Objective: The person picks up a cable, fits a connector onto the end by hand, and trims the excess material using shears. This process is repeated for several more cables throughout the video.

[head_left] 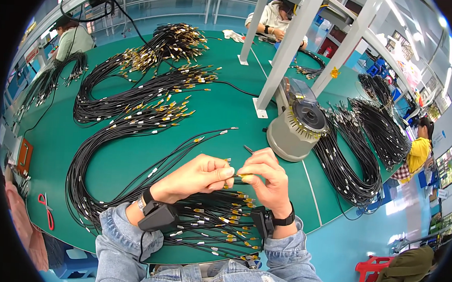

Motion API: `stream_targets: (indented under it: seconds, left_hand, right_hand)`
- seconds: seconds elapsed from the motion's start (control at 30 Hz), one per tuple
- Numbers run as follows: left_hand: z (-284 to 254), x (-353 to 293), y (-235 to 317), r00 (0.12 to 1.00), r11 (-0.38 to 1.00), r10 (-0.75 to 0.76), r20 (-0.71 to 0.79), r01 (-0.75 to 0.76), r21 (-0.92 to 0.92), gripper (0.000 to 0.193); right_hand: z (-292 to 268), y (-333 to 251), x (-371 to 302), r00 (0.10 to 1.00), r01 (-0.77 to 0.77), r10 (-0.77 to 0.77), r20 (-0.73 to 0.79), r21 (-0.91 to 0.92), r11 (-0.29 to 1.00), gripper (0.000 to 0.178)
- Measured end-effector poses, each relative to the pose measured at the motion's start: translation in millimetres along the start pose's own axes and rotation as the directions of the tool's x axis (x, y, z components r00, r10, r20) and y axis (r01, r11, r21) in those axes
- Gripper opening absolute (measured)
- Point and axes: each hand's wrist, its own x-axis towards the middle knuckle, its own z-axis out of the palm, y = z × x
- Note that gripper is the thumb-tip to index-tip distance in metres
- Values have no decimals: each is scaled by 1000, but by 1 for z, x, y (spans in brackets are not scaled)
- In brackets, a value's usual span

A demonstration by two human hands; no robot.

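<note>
Above the near edge of the green table (227, 111), my two hands meet at the end of a thin black cable. My left hand (200, 175) pinches the cable between thumb and fingers. My right hand (269, 177) closes on the cable's yellow connector end (244, 175). A short dark stick-like piece (248, 149) pokes out past the right fingers; its kind is unclear. Below my hands lies a spread of black cables (217, 219) with yellow and white ends. Both wrists carry black strapped devices.
Curved cable bundles (92, 150) lie left, more cables (350, 171) right. A round grey machine (296, 126) stands by metal posts (290, 53). Red-handled scissors (47, 211) lie at the left edge. People sit around the table; a red stool (369, 270) stands on the floor.
</note>
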Motion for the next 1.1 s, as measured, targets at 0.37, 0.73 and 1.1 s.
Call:
stream_targets:
  seconds: [0.37,0.73,1.1]
  left_hand:
    - [-2,17,-27,974,944,205,-96,-171,281,26]
    - [-67,7,-68,749,240,603,-276,159,958,27]
    - [-83,13,-84,745,327,501,-440,308,893,20]
  right_hand:
    - [-1,3,-6,966,-249,256,-14,189,950,13]
    - [-151,67,-6,753,-523,461,-470,-3,852,17]
    - [-206,100,10,536,-844,830,-153,-115,523,15]
